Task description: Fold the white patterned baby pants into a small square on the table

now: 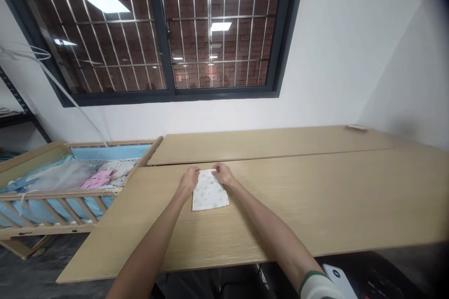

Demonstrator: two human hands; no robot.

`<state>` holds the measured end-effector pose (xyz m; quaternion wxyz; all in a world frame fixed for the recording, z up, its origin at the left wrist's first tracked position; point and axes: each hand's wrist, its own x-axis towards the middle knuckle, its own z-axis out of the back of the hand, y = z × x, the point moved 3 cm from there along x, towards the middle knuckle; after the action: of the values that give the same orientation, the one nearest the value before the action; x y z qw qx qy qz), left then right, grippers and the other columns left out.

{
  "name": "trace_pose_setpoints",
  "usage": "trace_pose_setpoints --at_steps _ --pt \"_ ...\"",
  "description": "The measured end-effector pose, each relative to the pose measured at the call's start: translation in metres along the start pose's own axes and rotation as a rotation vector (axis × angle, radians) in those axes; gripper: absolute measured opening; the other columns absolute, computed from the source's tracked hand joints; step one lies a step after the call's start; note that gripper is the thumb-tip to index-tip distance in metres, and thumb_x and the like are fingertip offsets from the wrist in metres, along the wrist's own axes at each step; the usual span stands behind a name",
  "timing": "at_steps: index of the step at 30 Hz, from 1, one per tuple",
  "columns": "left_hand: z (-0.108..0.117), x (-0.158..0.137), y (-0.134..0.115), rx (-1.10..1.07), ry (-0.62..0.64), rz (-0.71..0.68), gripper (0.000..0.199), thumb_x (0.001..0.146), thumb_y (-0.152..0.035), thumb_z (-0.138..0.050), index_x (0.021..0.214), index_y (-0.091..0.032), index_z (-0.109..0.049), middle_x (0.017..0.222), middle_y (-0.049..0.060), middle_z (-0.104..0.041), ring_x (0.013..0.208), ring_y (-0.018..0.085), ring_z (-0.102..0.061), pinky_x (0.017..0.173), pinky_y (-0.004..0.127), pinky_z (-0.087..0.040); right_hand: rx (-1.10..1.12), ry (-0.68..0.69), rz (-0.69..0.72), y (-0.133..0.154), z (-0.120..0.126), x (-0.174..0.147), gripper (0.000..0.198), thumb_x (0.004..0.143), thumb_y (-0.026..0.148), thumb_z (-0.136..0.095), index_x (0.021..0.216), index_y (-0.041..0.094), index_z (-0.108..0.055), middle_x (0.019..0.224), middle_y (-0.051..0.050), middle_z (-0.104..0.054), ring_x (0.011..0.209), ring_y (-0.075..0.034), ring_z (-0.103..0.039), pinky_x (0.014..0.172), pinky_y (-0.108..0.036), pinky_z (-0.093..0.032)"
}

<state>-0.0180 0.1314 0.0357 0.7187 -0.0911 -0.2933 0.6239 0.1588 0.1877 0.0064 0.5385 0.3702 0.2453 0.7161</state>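
A small white cloth (pixel 209 192) with a faint printed pattern lies folded on the wooden table (pixel 298 196). My left hand (pixel 191 179) pinches its far left corner, fingers closed. At the far right corner, my right hand (pixel 223 174) grips the same cloth between closed fingers. The near edge of the cloth rests flat and is wider than the far edge. Both forearms reach across the table from its front edge.
A wooden crib (pixel 59 193) with blue lining stands left of the table, holding pink and white fabrics. Behind is a barred window (pixel 168 32) in a white wall. A flat pale item (pixel 356 127) lies at the back right. A white phone (pixel 338 280) sits below the front edge.
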Motion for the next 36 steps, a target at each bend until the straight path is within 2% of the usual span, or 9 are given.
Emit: trace_pose_setpoints --at_steps 3,6,10,14,17,22,28,32,36 --pt "0.005 -0.028 -0.013 0.094 -0.050 0.007 0.034 0.101 -0.027 -0.043 0.128 -0.014 -0.058 0.131 0.016 -0.059 0.126 0.028 -0.052 0.107 0.045 -0.039 -0.015 -0.025 0.042 0.006 0.008 -0.005 0.023 0.082 0.015 -0.061 0.105 0.016 -0.063 0.105 -0.008 -0.062 0.093 -0.018 -0.059 0.088 -0.031 -0.047" --pt "-0.001 -0.078 -0.035 0.158 0.002 -0.046 0.043 0.098 -0.041 -0.045 0.131 -0.015 -0.057 0.132 0.018 -0.058 0.123 0.034 -0.053 0.106 0.048 -0.039 -0.036 0.027 0.196 0.032 0.017 -0.024 0.033 0.091 0.024 -0.056 0.123 0.017 -0.058 0.128 -0.012 -0.056 0.115 -0.021 -0.055 0.103 -0.036 -0.041" --pt "-0.024 -0.144 -0.058 0.245 0.088 -0.109 0.057 0.093 -0.051 -0.049 0.133 -0.012 -0.058 0.141 0.022 -0.053 0.130 0.042 -0.048 0.107 0.055 -0.038 -0.016 0.359 0.507 0.082 0.013 -0.074 0.046 0.100 0.042 -0.049 0.140 0.020 -0.049 0.144 -0.012 -0.050 0.134 -0.024 -0.046 0.113 -0.040 -0.034" --pt "-0.033 -0.169 -0.061 0.262 0.116 -0.131 0.053 0.098 -0.047 -0.041 0.137 -0.016 -0.058 0.144 0.018 -0.052 0.139 0.041 -0.040 0.113 0.057 -0.033 0.037 0.786 0.586 0.105 -0.006 -0.121 0.055 0.104 0.050 -0.036 0.152 0.024 -0.039 0.154 -0.008 -0.043 0.139 -0.021 -0.043 0.116 -0.036 -0.033" --pt "-0.031 -0.169 -0.057 0.214 0.128 -0.134 0.049 0.099 -0.045 -0.039 0.137 -0.021 -0.059 0.139 0.014 -0.058 0.133 0.038 -0.047 0.111 0.055 -0.037 -0.043 0.908 0.581 0.095 -0.019 -0.127 0.056 0.104 0.052 -0.032 0.153 0.025 -0.040 0.157 -0.005 -0.038 0.147 -0.021 -0.031 0.122 -0.038 -0.022" --pt "-0.031 -0.172 -0.054 0.274 0.014 -0.180 0.054 0.100 -0.044 -0.037 0.141 -0.013 -0.053 0.148 0.017 -0.048 0.143 0.036 -0.035 0.116 0.054 -0.031 -0.237 0.819 0.495 0.059 -0.034 -0.085 0.056 0.104 0.055 -0.031 0.153 0.029 -0.039 0.163 -0.003 -0.025 0.152 -0.021 -0.015 0.124 -0.044 -0.008" --pt "-0.040 -0.173 -0.048 0.283 0.002 -0.166 0.060 0.100 -0.046 -0.035 0.150 -0.013 -0.041 0.157 0.016 -0.035 0.148 0.036 -0.025 0.120 0.054 -0.025 -0.365 0.654 0.509 0.035 -0.038 -0.034 0.060 0.103 0.054 -0.031 0.157 0.027 -0.030 0.164 -0.004 -0.020 0.153 -0.021 -0.011 0.123 -0.045 -0.003" --pt "-0.040 -0.173 -0.048 0.272 0.011 -0.151 0.061 0.100 -0.047 -0.035 0.152 -0.014 -0.038 0.159 0.015 -0.031 0.149 0.035 -0.023 0.119 0.053 -0.026 -0.409 0.598 0.516 0.028 -0.037 -0.017 0.064 0.103 0.055 -0.029 0.159 0.023 -0.024 0.165 -0.006 -0.016 0.153 -0.022 -0.009 0.123 -0.043 -0.003" --pt "-0.040 -0.175 -0.049 0.268 0.023 -0.152 0.061 0.100 -0.046 -0.035 0.152 -0.014 -0.037 0.160 0.015 -0.029 0.149 0.035 -0.022 0.120 0.054 -0.025 -0.404 0.539 0.518 0.028 -0.037 -0.013 0.063 0.103 0.052 -0.031 0.158 0.021 -0.027 0.165 -0.007 -0.018 0.153 -0.022 -0.010 0.123 -0.041 -0.006"
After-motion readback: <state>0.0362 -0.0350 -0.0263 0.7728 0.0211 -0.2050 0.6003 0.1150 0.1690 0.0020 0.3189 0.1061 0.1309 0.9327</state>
